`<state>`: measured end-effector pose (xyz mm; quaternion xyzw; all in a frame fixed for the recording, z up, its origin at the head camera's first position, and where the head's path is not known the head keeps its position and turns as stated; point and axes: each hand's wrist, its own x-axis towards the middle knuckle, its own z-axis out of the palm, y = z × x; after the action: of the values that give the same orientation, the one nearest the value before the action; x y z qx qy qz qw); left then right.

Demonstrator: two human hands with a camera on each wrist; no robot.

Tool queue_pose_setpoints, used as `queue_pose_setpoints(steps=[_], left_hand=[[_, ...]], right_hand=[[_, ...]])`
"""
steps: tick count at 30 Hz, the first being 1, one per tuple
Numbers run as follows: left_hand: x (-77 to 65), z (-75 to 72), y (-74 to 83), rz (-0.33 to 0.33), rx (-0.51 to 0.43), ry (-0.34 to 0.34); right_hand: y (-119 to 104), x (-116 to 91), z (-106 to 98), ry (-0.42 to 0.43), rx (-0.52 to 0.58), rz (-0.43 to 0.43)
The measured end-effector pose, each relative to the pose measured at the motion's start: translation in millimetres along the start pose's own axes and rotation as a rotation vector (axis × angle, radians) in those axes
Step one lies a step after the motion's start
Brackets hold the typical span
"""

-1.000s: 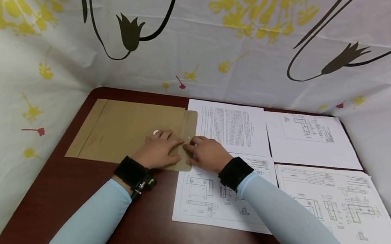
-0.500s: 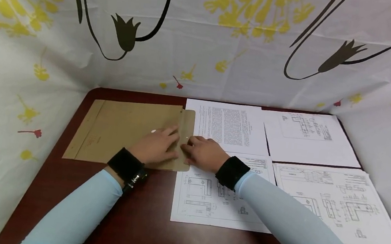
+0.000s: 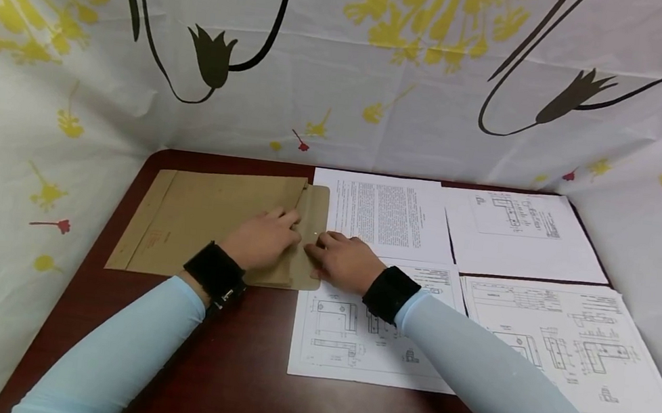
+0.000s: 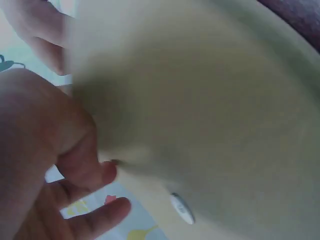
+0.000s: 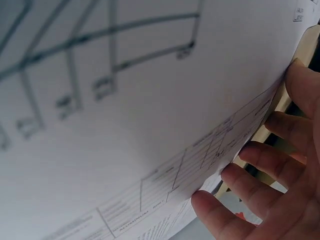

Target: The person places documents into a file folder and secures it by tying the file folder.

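Observation:
A brown paper envelope [image 3: 209,203] lies at the left of the table, its flap [image 3: 316,206] unfolded toward the right. My left hand [image 3: 258,240] pinches the top layer's edge at the envelope's mouth, which stands a little raised. In the left wrist view, thumb and fingertips meet at that edge, near a white round button [image 4: 181,208]. My right hand [image 3: 350,263] rests its fingertips on the flap; the right wrist view shows these fingers [image 5: 265,190] spread and fairly straight along the flap's edge. The inside of the envelope is hidden.
A page of dense text [image 3: 383,205] and a drawing sheet [image 3: 337,364] lie right of the envelope, the drawing partly under my right hand. Farther right are two more drawing sheets, one behind [image 3: 521,255] and one in front [image 3: 620,410]. A patterned cloth [image 3: 343,99] hangs behind the dark red table [image 3: 261,389].
My left hand has drawn back slightly to the left, and the edge of the envelope's mouth has lifted with it. The right hand stays on the flap.

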<state>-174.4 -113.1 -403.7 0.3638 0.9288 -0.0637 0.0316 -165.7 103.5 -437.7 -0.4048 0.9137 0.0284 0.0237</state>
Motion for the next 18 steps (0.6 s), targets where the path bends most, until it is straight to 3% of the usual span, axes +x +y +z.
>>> queue_pose_setpoints(steps=[8, 18], left_hand=[[0.6, -9.6, -4.4, -0.029, -0.001, -0.024], [-9.2, -27.7, -9.0, 0.008, 0.039, 0.053]], right_hand=[[-2, 2, -2, -0.029, -0.01, 0.009], [-1, 3, -5, -0.044, -0.01, 0.012]])
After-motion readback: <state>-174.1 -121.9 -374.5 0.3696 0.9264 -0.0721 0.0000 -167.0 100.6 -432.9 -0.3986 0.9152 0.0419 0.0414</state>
